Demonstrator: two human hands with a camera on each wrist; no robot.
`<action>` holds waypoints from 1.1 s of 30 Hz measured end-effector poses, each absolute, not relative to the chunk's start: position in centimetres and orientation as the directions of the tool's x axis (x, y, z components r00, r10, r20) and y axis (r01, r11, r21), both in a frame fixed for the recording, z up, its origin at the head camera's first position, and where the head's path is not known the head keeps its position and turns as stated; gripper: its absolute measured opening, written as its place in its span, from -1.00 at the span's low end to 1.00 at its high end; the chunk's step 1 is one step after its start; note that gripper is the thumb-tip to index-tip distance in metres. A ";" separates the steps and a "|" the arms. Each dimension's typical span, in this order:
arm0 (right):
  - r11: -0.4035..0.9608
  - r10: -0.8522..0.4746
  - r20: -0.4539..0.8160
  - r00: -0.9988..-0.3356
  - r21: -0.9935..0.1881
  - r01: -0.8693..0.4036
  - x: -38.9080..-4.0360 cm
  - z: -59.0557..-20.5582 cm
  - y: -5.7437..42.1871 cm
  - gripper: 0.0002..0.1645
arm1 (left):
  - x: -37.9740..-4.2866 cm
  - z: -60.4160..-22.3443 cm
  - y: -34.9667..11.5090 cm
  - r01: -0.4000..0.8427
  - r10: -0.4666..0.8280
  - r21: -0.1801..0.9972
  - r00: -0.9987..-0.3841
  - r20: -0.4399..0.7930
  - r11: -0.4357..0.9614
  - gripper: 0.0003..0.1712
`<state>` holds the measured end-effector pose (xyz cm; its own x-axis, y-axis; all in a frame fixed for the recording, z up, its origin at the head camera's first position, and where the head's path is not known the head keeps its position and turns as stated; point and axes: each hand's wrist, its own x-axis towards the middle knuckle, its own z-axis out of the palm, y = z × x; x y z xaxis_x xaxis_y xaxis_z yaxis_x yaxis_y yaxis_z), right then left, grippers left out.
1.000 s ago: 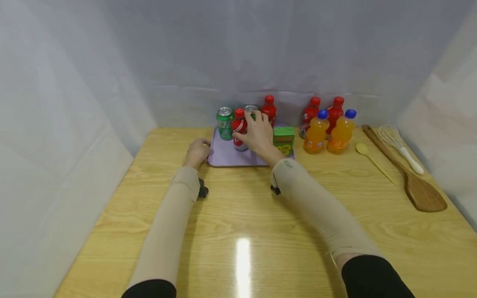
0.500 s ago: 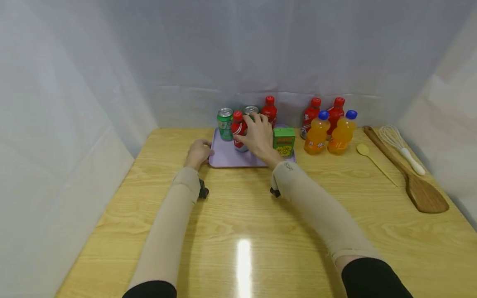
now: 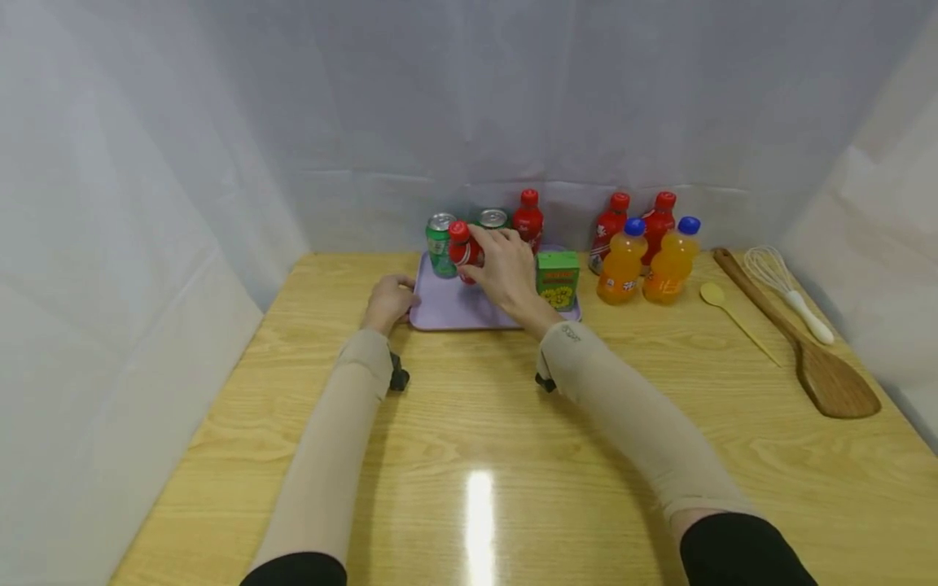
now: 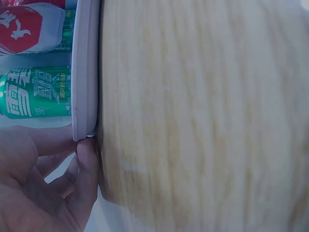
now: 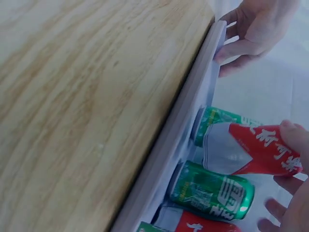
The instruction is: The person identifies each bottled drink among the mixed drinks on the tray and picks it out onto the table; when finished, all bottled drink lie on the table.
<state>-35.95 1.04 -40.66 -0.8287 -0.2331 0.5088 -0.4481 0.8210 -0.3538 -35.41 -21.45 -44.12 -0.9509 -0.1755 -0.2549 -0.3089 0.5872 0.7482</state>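
Observation:
My right hand (image 3: 506, 273) grips a red-labelled cola bottle (image 3: 463, 251) between thumb and fingers, over the left half of a lilac tray (image 3: 454, 317). The bottle's cap leans left in the head view; the right wrist view shows its pale base (image 5: 219, 147) near a green can. Fingers of my left hand (image 3: 388, 303) pinch the tray's left edge, with the thumb and forefinger meeting at the rim (image 4: 86, 72) in the left wrist view. On the tray stand two green drink cans (image 3: 440, 244), another red cola bottle (image 3: 528, 218) and a green carton (image 3: 558, 281). My right hand partly hides the rear can (image 3: 493, 218).
Right of the tray stand two red cola bottles (image 3: 610, 232) behind two orange drink bottles (image 3: 623, 264). Farther right lie a yellow spoon (image 3: 736, 319), a wooden spatula (image 3: 831, 378) and a white-handled whisk (image 3: 806, 313). White sheeting (image 3: 366, 122) rises behind the table.
My right hand has shifted the cola bottle slightly left, and the bottle now tilts where it stood nearly upright. My left hand stays at the tray's edge.

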 end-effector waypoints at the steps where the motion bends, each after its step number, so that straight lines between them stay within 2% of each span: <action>1: 0.818 -0.235 0.505 -0.831 -0.359 -0.450 -35.8 -40.5 1.1 -0.11 | -35.4 -44.1 -21.4 -0.307 -0.174 0.748 -0.952 -0.254 0.589 -0.53; 12: 0.768 -0.216 0.459 -0.862 -0.466 -0.440 -34.6 -39.2 1.2 -0.11 | -35.5 -44.4 -21.6 -0.292 -0.160 0.753 -0.956 -0.245 0.590 -0.52; 16: 0.716 -0.196 0.455 -0.868 -0.539 -0.444 -34.3 -38.6 1.3 -0.11 | -35.7 -44.5 -21.6 -0.291 -0.160 0.753 -0.956 -0.244 0.590 -0.51; 25: 0.428 -0.177 0.366 -0.914 -0.807 -0.406 -33.7 -37.8 2.4 -0.09 | -35.7 -44.4 -21.6 -0.306 -0.163 0.752 -0.952 -0.260 0.584 -0.51; 33: 0.241 -0.240 0.343 -0.908 -0.885 -0.399 -33.4 -37.5 4.0 -0.18 | -35.6 -44.3 -21.5 -0.311 -0.159 0.766 -0.950 -0.268 0.563 -0.49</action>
<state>-33.43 3.99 -37.48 -0.9079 -0.2404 0.3434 -0.3986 0.2412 -0.8848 -35.56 -21.55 -44.28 -0.9500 -0.1594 -0.2684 -0.3108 0.5628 0.7660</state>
